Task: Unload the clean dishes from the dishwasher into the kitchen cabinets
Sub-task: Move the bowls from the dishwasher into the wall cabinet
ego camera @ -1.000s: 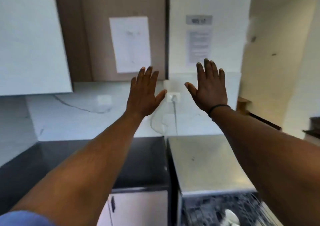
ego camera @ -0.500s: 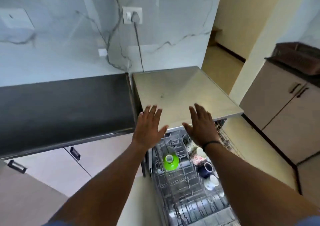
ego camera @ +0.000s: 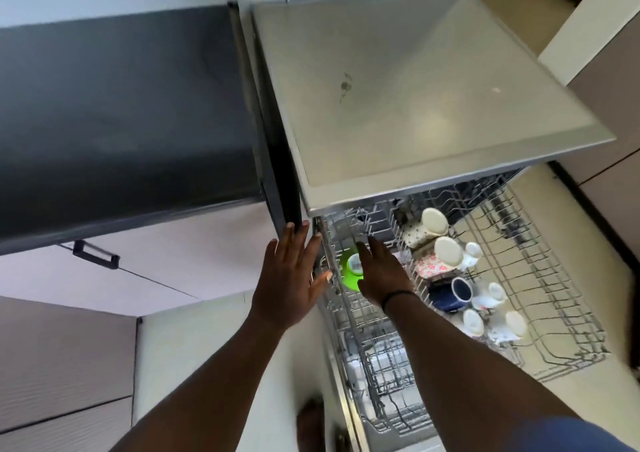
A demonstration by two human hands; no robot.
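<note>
**Both hands flat above the pulled-out rack**

The dark surface [ego camera: 114, 112] fills the view from 9 to 11 o'clock, with the steel dishwasher [ego camera: 408, 95] top beside it at 1 o'clock. Below that top, the wire rack [ego camera: 540, 278] stands pulled out toward 4 o'clock, and a lower rack [ego camera: 388, 375] shows beneath it at 6 o'clock.

The left hand [ego camera: 291, 278] hovers at the rack's left edge, fingers straight and spread, its grip wide and holding nothing. The right hand [ego camera: 384, 275], just beside it at its 3 o'clock, is also flat and wide, over the green cup [ego camera: 348, 271]; whether it touches the cup is hard to say.

At 3 o'clock of the right hand sit the mugs: two cream ones [ego camera: 433, 225] upturned, then a navy mug [ego camera: 457, 290], then small white cups [ego camera: 498, 320] toward 4 o'clock.
</note>
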